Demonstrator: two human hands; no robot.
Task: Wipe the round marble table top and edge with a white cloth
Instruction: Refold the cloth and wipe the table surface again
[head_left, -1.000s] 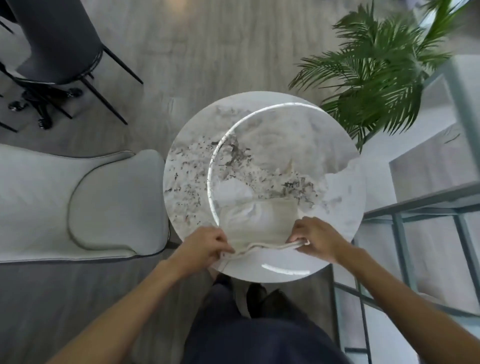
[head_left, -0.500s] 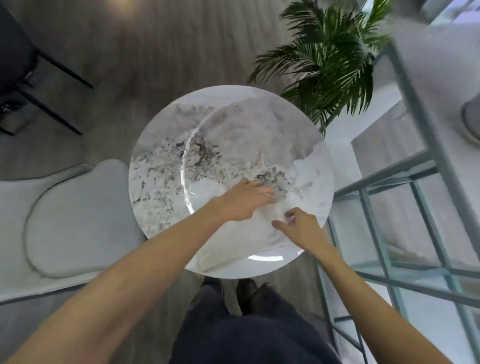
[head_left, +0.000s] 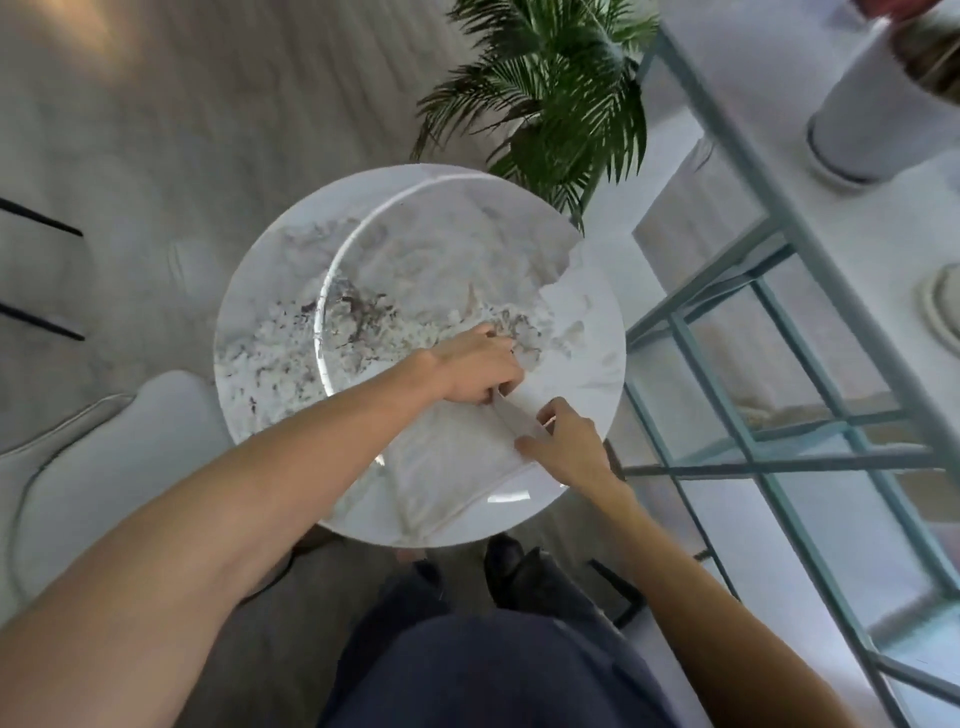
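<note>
The round marble table (head_left: 291, 291) stands below me, white with dark grey veins. A white cloth (head_left: 447, 467) lies spread on its near right part, its lower end reaching the near rim. My left hand (head_left: 478, 369) rests on the table at the cloth's far corner, fingers pinching a raised fold. My right hand (head_left: 566, 441) sits just right of it, thumb and fingers holding the same fold at the cloth's right edge. Both hands touch the cloth.
A potted palm (head_left: 550, 98) overhangs the table's far right rim. A teal metal frame (head_left: 769, 405) with glass stands close on the right. A pale upholstered chair (head_left: 93, 467) sits at the left. A white vase (head_left: 862, 119) stands at top right. My dark shoes (head_left: 519, 571) are under the near rim.
The cloth went from a folded strip held at the near rim to lying spread. My left hand reached across to the cloth's far corner. The view swung right.
</note>
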